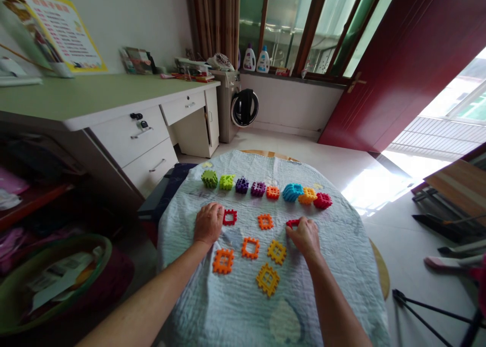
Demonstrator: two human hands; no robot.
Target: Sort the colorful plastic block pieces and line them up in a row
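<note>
Resting on the quilted cloth (pixel 235 311), your left hand (pixel 208 224) sits with its fingers curved down, loose and holding nothing that shows, just beside a small red square waffle piece (pixel 230 217). Your right hand (pixel 304 238) is nearer the middle of the cloth, its fingertips (pixel 291 231) on a second red waffle piece (pixel 292 223). That piece is partly hidden, so you can't tell how firmly it is gripped.

Across the far part of the cloth runs a row of eight toy blocks: a green cube (pixel 209 179), a lime block (pixel 227 182), a purple cube (pixel 242 185), a magenta-and-purple cube (pixel 258 189), a small orange block (pixel 272 192), a blue block (pixel 292 191), an orange-and-yellow block (pixel 307 195) and a red block (pixel 322 200).

Flat pieces lie on the cloth's near half, between your hands and below them: three orange squares (pixel 250 248) and two yellow squares (pixel 277 252).

Left of the cloth stands a white desk with drawers (pixel 132 144), and a green basket (pixel 56 281) sits lower down. Beyond the cloth are a front-loading washing machine (pixel 228 104) and a dark red door (pixel 398 69).
</note>
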